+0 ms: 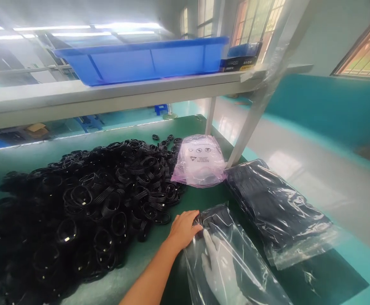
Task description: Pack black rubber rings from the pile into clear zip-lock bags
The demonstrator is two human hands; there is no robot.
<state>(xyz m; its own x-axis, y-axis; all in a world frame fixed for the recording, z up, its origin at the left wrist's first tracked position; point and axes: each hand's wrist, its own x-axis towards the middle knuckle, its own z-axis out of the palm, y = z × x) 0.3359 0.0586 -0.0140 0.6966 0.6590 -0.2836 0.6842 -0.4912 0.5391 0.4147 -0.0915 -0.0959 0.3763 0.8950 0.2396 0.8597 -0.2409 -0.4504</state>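
My bare left hand [183, 231] is closed on the far left corner of a clear plastic bag [251, 271]. My right hand [221, 267], in a white glove, is seen through the clear film and appears to be inside the bag. Its fingers are stretched out, pointing at dark items [215, 215] in the bag's far end; it seems to hold nothing. To the left spreads a large heap of coiled black cables [109, 199], some with shiny metal plugs. At the right lies a filled clear bag [277, 207] of dark items.
Beyond my hands, a pinkish plastic bag [200, 161] with printed symbols lies on the green table [188, 203]. A shelf [140, 95] crosses above, bearing a blue bin [147, 61] and a small dark box [238, 63]. A slanted post [251, 123] rises at the table's right edge.
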